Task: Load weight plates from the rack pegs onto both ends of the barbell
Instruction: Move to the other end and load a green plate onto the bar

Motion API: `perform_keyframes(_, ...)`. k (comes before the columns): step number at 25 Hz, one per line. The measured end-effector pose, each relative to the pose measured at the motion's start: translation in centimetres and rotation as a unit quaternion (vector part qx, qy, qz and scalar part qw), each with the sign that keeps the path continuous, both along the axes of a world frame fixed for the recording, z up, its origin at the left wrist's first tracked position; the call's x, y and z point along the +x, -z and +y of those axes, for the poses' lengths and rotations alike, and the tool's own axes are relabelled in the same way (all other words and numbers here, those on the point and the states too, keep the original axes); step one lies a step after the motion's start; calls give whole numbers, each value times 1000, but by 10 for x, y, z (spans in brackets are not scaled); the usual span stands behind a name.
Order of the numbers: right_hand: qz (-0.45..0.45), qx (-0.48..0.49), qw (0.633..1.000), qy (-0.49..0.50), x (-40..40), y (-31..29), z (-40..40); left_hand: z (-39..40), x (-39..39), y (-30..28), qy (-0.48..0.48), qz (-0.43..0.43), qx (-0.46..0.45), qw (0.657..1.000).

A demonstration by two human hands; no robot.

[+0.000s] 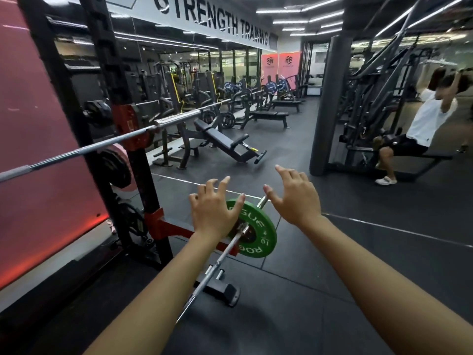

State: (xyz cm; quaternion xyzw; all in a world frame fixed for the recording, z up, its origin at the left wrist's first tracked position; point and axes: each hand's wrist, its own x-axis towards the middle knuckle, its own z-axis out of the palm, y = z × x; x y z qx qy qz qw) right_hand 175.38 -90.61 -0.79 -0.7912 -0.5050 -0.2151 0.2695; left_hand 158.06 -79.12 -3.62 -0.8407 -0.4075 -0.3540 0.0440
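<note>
Two bare forearms reaching forward and down, nearest of all. Below and between them, a barbell point(222, 257) low over the floor, propped on a small black stand point(225, 293), long axis running from lower left, near, to upper right, far. Green plate point(256, 233) already on the far sleeve, sleeve tip point(263, 201) poking out beyond it toward the right hand. Left hand point(213, 210) spread wide, fingers straight, over the plate's upper left rim, thumb seemingly touching the edge; gripping nothing. Right hand point(297, 198) likewise spread and empty, just beside the sleeve tip, clear of the plate. Left hand nearer the plate; right nearer the free end. Left of all this, rack point(133, 160) with dark plates point(115, 167) on its pegs, well apart from both hands. Likely next: a turn left to the pegs. Near end of the bar out of view, so cannot tell its load.
</note>
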Motion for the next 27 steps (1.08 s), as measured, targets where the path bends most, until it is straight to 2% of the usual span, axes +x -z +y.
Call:
perform_keyframes(5, 1, -39, 999, -8, 111, 7, 76, 74, 121, 8, -8, -7, -6, 1000)
perform_keyframes(13, 7, -23, 999, -22, 309, 10, 169, 158, 314, 5, -42, -12, -9, 999)
perform_keyframes(23, 43, -36, 988, -141, 540, 30, 289, 229, 528, 12, -163, 7, -35, 986)
perform_keyframes(27, 47, -33, 985, -164, 618, 37, 349, 283, 605, 16, -188, 1, -31, 982)
